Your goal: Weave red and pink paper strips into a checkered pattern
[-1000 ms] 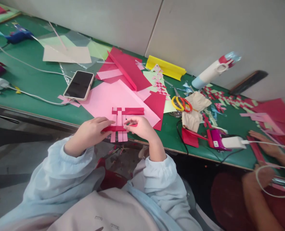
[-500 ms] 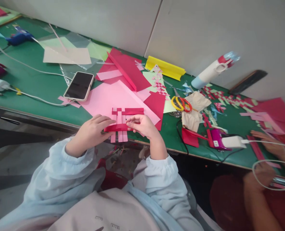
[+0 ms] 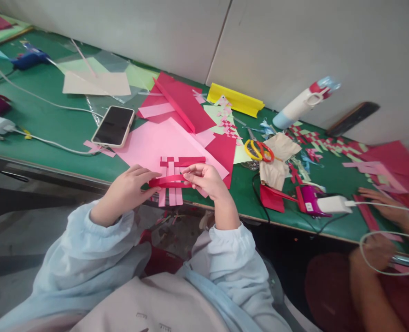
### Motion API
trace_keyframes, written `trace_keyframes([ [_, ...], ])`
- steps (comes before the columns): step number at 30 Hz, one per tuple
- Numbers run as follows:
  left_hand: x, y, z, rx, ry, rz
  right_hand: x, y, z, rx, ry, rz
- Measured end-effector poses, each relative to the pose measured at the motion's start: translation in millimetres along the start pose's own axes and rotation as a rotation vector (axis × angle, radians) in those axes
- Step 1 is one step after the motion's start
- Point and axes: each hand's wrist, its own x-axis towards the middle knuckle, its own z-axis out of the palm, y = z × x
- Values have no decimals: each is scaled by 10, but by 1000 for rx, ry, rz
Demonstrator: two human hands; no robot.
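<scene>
A small weave of pink upright strips and red cross strips (image 3: 172, 165) lies at the front edge of the green table (image 3: 45, 120), on a large pink sheet (image 3: 156, 140). My left hand (image 3: 126, 191) pinches the left end of a loose red paper strip (image 3: 168, 182) that crosses the pink strips. The strip's right end is pinched by the curled fingers of my right hand (image 3: 206, 180). Between my hands the strip bows slightly upward.
A phone (image 3: 113, 125) lies face up left of the pink sheet. Red sheets (image 3: 182, 101), a yellow folded piece (image 3: 235, 99), scissors (image 3: 259, 150), a bottle (image 3: 303, 103) and cables lie around. Another person's hands (image 3: 380, 207) rest at the right.
Both hands shifted the red strip a little up the pink strips, toward the woven rows. The strip now arches between them. The neighbour's hand moved slightly.
</scene>
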Motion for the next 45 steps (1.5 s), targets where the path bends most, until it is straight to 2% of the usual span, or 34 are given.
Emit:
trace_keyframes([
  [3, -5, 19, -16, -129, -6, -69, 0, -13, 18, 59, -4, -20],
  [8, -4, 89, -30, -401, 25, -291, 22, 23, 30, 133, 1, -37],
  [17, -3, 124, -99, -815, 46, -610, 32, 79, 61, 121, -82, -29],
  [23, 7, 119, -55, -903, 9, -694, 36, 94, 141, 117, -129, -32],
  [26, 16, 115, -34, -860, 3, -700, 40, 104, 168, 116, -149, -43],
  [31, 0, 76, -40, -786, 64, -672, 33, 105, 160, 110, -158, -54],
  [35, -19, 64, -53, -848, 76, -691, 28, 95, 135, 95, -149, -46],
  [40, -34, 95, -96, -1085, -16, -773, 29, 65, 104, 57, -156, -39],
  [45, -121, 148, -100, -1216, -140, -842, 8, 8, 73, -7, -297, 13],
])
